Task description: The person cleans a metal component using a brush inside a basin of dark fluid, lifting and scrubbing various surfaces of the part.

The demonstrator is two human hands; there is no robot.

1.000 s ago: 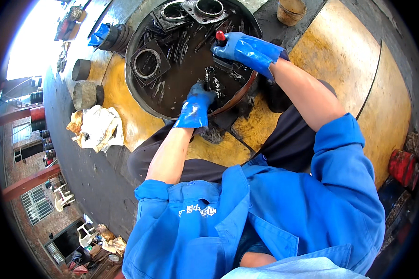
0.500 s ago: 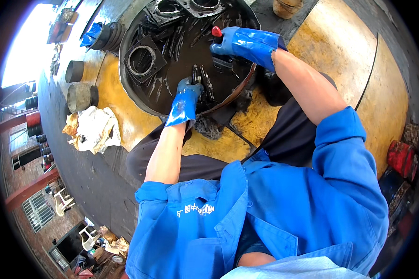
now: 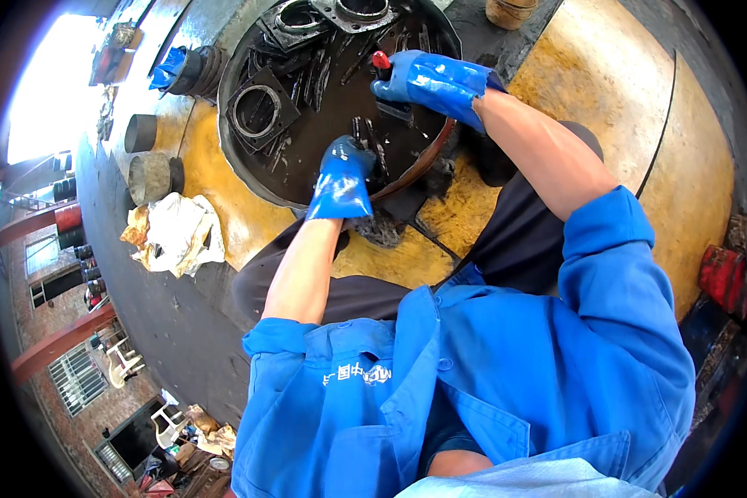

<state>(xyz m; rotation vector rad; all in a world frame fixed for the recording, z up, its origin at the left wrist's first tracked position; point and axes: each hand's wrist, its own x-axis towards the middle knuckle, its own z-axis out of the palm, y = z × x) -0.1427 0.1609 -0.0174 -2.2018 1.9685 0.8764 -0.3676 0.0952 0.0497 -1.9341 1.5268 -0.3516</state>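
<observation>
Both my hands wear blue rubber gloves and work inside a wide round black basin [image 3: 249, 178] full of dark oily metal parts. My left hand [image 3: 342, 176] is closed on a few dark long bolts [image 3: 367, 137] near the basin's near rim. My right hand [image 3: 427, 79] grips a red-handled brush [image 3: 381, 61] over the middle of the basin. Square flanged metal housings [image 3: 259, 112] and several loose bolts lie in the dark liquid beyond my hands.
A crumpled dirty rag [image 3: 174, 232] lies left of the basin on the stained yellow floor. Two short metal cylinders [image 3: 145, 153] and a blue glove [image 3: 168, 68] on a dark part sit at far left. A small bucket [image 3: 509, 10] stands at the top. A red object [image 3: 722, 278] is at the right.
Both hands have shifted slightly inside the basin; my left hand moved from the near rim onto the bolts, and my right hand stays closed on the brush.
</observation>
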